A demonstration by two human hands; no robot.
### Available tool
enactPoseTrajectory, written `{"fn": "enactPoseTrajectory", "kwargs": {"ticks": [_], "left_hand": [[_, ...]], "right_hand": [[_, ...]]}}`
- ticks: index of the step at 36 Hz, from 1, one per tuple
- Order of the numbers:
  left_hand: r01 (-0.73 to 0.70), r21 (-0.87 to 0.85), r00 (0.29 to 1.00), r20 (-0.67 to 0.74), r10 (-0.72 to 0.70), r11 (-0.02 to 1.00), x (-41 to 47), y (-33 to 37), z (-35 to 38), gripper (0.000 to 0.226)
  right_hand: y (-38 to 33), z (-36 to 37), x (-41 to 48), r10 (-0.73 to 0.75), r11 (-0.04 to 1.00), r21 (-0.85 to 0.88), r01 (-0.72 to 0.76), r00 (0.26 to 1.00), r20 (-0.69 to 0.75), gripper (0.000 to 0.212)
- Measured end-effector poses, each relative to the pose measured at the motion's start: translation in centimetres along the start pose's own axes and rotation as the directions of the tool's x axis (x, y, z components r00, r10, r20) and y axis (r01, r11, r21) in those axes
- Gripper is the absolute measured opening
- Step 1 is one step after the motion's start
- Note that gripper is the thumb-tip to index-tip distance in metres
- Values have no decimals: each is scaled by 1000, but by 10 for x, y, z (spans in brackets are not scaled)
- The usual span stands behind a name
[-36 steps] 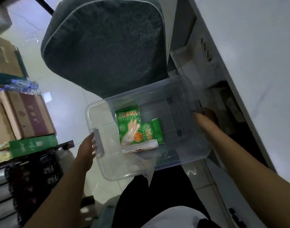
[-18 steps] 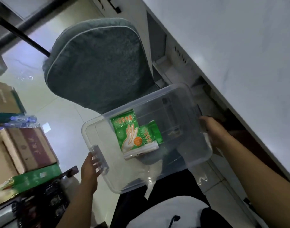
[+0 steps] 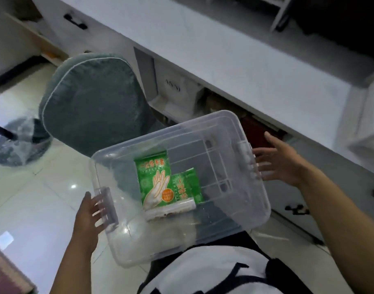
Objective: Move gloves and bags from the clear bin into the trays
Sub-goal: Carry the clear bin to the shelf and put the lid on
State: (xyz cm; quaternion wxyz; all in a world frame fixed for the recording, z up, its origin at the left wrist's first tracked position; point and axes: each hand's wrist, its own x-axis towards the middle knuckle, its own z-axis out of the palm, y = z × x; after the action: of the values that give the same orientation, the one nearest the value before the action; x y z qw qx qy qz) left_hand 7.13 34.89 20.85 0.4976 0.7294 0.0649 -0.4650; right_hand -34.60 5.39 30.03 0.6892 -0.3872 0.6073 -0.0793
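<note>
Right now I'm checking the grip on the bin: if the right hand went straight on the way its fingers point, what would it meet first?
Most likely the latch handle on the clear bin. The right hand is open, fingers spread toward that end; depth is hard to judge.

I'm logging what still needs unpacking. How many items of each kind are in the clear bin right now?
Green glove packets: 2 (larger one, smaller one)
Clear zip bags: 1
Total: 3 items lying in the clear bin
</note>
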Motion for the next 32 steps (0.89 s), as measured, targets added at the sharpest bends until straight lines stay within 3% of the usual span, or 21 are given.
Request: {"fn": "enactPoseTrajectory", "kwargs": {"ticks": [9, 16, 21, 27, 32], "left_hand": [[-55, 305, 941, 335, -53, 951, -41, 34, 99, 72], [-202, 486, 876, 478, -65, 851, -103, 23, 210, 58], [-296, 595, 817, 563, -124, 747, -165, -24, 307, 65], [-428, 701, 727, 642, -244, 570, -257, -105, 435, 59], [-514, 734, 639, 673, -373, 444, -342, -186, 529, 47]], "right_hand": [[127, -96, -114, 87, 947, 321, -26, 980, -177, 71], [231, -157, -180, 143, 833, 550, 64, 935, -325, 54], [327, -210, -252, 223, 733, 667, 131, 881, -418, 51], [434, -270, -337, 362, 576, 788, 218, 797, -485, 39], [505, -287, -406, 473, 475, 812, 339, 680, -560, 36]]}}
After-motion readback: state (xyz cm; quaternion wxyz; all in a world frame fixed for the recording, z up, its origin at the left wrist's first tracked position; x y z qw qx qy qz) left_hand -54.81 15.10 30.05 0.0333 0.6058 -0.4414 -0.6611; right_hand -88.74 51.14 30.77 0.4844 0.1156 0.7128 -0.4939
